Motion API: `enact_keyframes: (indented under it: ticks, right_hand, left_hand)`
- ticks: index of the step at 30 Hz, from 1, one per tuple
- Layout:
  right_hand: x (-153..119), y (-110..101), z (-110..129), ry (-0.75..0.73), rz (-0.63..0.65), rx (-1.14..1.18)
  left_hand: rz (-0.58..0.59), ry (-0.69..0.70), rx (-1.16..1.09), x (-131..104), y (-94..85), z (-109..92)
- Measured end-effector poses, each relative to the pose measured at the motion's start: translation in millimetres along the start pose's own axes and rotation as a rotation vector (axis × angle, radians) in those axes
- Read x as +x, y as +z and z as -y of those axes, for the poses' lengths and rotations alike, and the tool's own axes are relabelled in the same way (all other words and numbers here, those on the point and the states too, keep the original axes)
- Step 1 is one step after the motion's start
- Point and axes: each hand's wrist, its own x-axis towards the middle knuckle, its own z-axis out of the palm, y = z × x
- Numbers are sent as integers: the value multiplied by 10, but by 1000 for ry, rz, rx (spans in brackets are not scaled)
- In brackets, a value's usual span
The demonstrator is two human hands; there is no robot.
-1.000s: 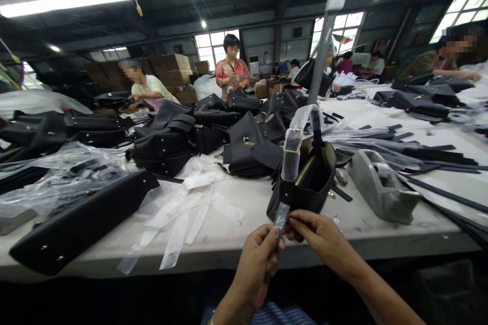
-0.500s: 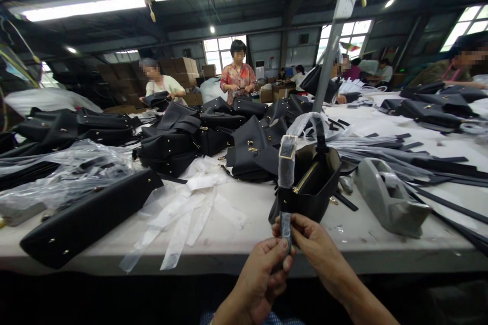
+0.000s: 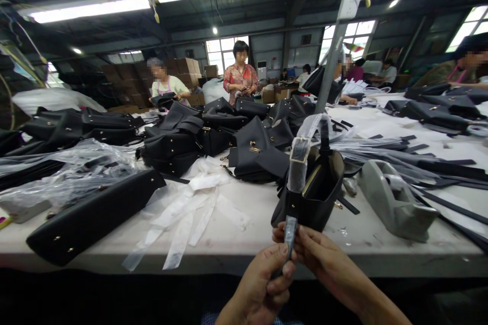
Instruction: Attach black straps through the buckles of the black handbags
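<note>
A black handbag (image 3: 328, 203) stands with its top gaping at the table's near edge, a zipped pocket inside. Its strap (image 3: 291, 231), wrapped in clear film, arches over the opening and hangs down the near side through a gold buckle (image 3: 299, 150). My left hand (image 3: 267, 274) pinches the strap's lower end between thumb and fingers. Just above it, my right hand (image 3: 316, 249) is closed on the same strap, close against the bag's side; some of its fingertips are hidden behind the strap.
A grey tape dispenser (image 3: 392, 208) stands right of the bag. White film strips (image 3: 179, 238) and a long black bag (image 3: 95, 213) lie to the left. More black bags (image 3: 171, 147) are heaped behind; wrapped straps (image 3: 404, 157) spread at right. Several people work across the table.
The bag's upright strap and buckle have shifted slightly right in view, and the buckle has tilted. Both hands keep hold of the strap, a little lower in view.
</note>
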Motion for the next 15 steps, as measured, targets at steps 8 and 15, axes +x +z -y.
enact_keyframes:
  ticks: [8,15]
  right_hand:
    - [7,130,-47,46,-14,10]
    - [-45,-380,771,-312,-373,-556]
  left_hand:
    - [21,31,100,65,38,89]
    - [-69,292,397,186,1,161]
